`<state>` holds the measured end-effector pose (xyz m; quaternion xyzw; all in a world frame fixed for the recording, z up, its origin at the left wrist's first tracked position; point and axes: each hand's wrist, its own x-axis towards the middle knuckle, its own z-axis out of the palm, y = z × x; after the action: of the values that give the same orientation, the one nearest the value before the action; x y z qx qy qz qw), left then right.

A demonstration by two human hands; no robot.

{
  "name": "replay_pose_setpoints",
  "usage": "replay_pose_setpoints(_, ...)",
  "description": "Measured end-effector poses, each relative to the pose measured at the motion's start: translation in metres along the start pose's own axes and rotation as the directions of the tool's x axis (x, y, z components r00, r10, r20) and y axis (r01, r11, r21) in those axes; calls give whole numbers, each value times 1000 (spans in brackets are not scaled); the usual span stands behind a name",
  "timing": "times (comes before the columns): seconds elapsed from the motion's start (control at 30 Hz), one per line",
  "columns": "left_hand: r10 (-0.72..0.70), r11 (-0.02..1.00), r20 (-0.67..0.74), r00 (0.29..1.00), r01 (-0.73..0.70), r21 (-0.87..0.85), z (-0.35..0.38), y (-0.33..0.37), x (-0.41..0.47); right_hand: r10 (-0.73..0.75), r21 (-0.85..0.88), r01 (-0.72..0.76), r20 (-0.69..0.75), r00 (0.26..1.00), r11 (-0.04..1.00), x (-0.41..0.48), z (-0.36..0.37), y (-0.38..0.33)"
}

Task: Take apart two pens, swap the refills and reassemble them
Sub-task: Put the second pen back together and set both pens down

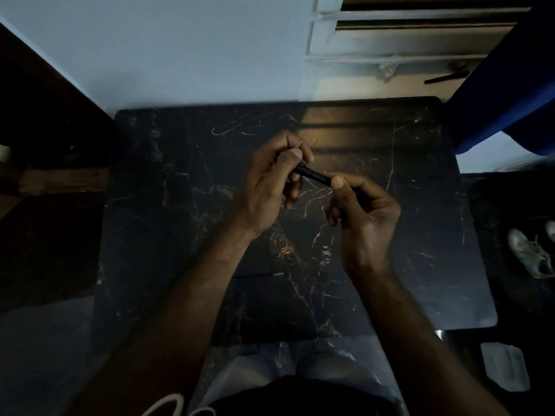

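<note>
A dark pen (313, 175) is held level above the middle of the black marble table (168, 205). My left hand (271, 181) grips its left end between thumb and fingers. My right hand (362, 205) pinches its right end with thumb and forefinger. Only the short middle stretch of the pen shows between the two hands; both ends are hidden in the fingers. A thin dark pen-like thing with a pale tip (264, 275) lies flat on the table near my left forearm, partly hidden by it. The light is dim.
A pale wall runs behind the table. A louvred window (399, 31) sits at the back right, a blue cloth (510, 94) beside it. White shoes (531, 253) lie on the floor to the right. Dark wooden furniture (45, 145) stands on the left.
</note>
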<state>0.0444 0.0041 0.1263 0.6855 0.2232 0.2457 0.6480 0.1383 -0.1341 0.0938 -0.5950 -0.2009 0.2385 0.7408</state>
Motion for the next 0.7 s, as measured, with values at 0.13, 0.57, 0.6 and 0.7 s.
replay_pose_setpoints(0.13,27,1000,-26,999,-27,6,3,2,2,2,9,-1,-15,1000,1000,-1,5,-1)
replay_pose_setpoints(0.57,113,992,112,987,-118,35,-11,19,4,35,-123,-5,244,969,992,-6,-17,-24)
replay_pose_setpoints(0.6,106,993,97,990,-111,48,-12,18,4,49,-202,10,289,956,979,-6,-21,-25)
replay_pose_setpoints(0.7,92,991,63,994,-97,88,-10,7,1,104,-457,81,364,925,886,-8,-28,-19)
